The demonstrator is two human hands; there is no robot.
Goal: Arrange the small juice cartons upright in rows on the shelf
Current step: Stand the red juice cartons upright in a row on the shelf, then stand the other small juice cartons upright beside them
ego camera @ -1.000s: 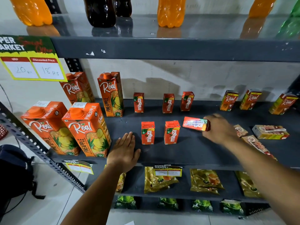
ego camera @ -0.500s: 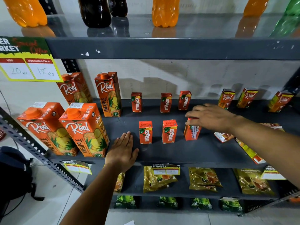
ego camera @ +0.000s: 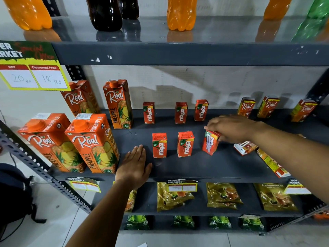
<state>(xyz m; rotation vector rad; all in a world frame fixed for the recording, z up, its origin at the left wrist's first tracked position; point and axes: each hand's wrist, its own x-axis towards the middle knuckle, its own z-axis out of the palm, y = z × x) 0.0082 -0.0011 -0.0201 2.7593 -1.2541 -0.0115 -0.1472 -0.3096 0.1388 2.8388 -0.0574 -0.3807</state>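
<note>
Right of frame centre, your right hand [ego camera: 231,128] is pinching the tilted carton [ego camera: 210,142] by its top, long axis leaning left; your left hand [ego camera: 134,167] is lying flat, empty, on the shelf [ego camera: 195,168].

Right hand [ego camera: 233,128] gripped top of tilted small Maaza carton [ego camera: 210,143], third in front row on dark shelf [ego camera: 204,166]. Left hand [ego camera: 133,168] lay flat, palm down, near shelf front edge, beside large pineapple cartons [ego camera: 92,142]. Two upright Maaza cartons [ego camera: 159,145] stood just left of tilted one; three more [ego camera: 180,112] upright in back row. Three small Real cartons [ego camera: 268,106] stood at back right. Two cartons lay flat [ego camera: 244,147] under right forearm. Soda bottles [ego camera: 181,13] on shelf above, tea packets [ego camera: 223,195] on shelf below.
</note>
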